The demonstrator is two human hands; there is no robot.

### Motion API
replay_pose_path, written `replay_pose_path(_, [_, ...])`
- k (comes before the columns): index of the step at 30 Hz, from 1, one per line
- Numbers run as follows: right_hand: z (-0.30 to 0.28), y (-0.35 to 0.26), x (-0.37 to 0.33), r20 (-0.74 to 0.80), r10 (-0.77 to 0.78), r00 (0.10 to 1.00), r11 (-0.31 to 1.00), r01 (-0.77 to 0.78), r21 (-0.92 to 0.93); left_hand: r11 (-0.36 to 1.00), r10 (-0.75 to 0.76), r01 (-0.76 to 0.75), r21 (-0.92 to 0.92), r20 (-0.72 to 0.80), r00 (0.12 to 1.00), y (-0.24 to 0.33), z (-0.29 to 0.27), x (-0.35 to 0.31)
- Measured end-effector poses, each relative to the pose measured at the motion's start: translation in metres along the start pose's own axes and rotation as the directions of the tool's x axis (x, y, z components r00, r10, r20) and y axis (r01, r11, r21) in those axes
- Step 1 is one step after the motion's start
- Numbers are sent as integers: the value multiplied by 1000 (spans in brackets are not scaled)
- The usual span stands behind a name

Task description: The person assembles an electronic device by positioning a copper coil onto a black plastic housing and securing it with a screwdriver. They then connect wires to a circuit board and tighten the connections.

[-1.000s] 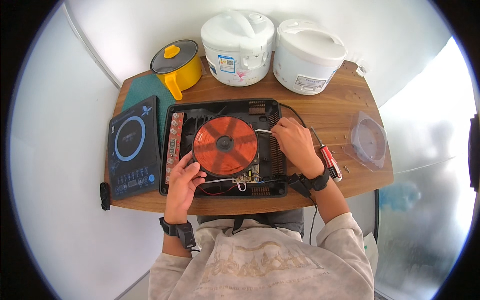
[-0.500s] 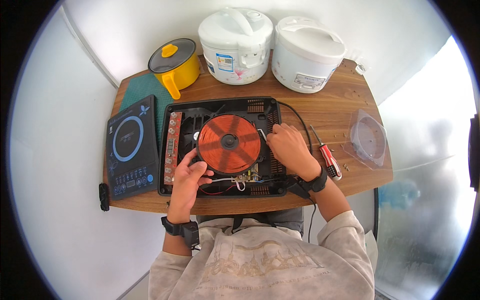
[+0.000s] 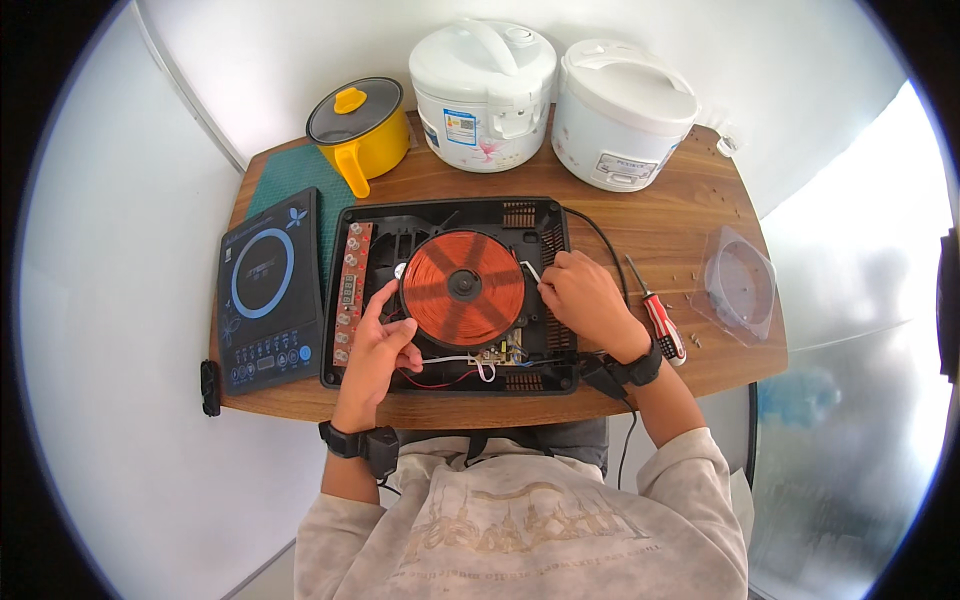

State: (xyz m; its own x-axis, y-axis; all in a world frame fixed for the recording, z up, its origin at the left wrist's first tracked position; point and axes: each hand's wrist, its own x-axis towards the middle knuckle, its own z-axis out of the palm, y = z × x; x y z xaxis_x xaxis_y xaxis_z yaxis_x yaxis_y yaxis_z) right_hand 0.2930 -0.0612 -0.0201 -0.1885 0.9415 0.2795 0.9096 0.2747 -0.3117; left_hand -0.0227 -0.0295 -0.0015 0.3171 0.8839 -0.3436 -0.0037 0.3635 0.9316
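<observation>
An opened induction cooker base (image 3: 440, 212), a black tray with its insides bare, lies on the table. A round copper coil (image 3: 440, 300) with dark radial bars sits in its middle. My left hand (image 3: 378, 350) rests by the coil's lower left edge, thumb and index finger apart. A white-sleeved wire (image 3: 450, 359) runs from under its fingers to the circuit board (image 3: 495, 354). At the coil's right, my right hand (image 3: 590, 305) is pinched closed at a short white lead (image 3: 531, 271); its fingertips are partly hidden. A red control strip (image 3: 349, 300) lines the tray's left side.
The cooker's black glass top (image 3: 265, 290) leans at the left over a green mat (image 3: 285, 175). Behind stand a yellow pot (image 3: 375, 150) and two white rice cookers (image 3: 480, 110). On the right lie a red screwdriver (image 3: 664, 328), loose screws and a clear plastic tray (image 3: 738, 285).
The whole view has shifted slightly. Both hands keep nearly the same places by the coil, and more of the white lead's bend shows at my right fingertips.
</observation>
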Motion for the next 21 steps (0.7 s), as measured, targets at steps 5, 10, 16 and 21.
replay_pose_path(5, [0, 5, -1, -35, 5, 999, 994, -1, 113, 994, -39, 34, -105, -40, 998, 4, 2, 1])
replay_pose_path(10, [-3, 4, -1, -59, 108, 992, 968, -92, 233, 995, -28, 27, -92, -15, 999, 0, 2, 3])
replay_pose_path(16, [-5, 3, 0, -45, 54, 998, 983, -45, 176, 994, -47, 49, -95, 20, 999, 0, -3, 4])
replay_pose_path(21, [-5, 1, 1, -58, 39, 998, 987, -29, 158, 998, -56, 57, -12, 38, 998, 2, -5, 5])
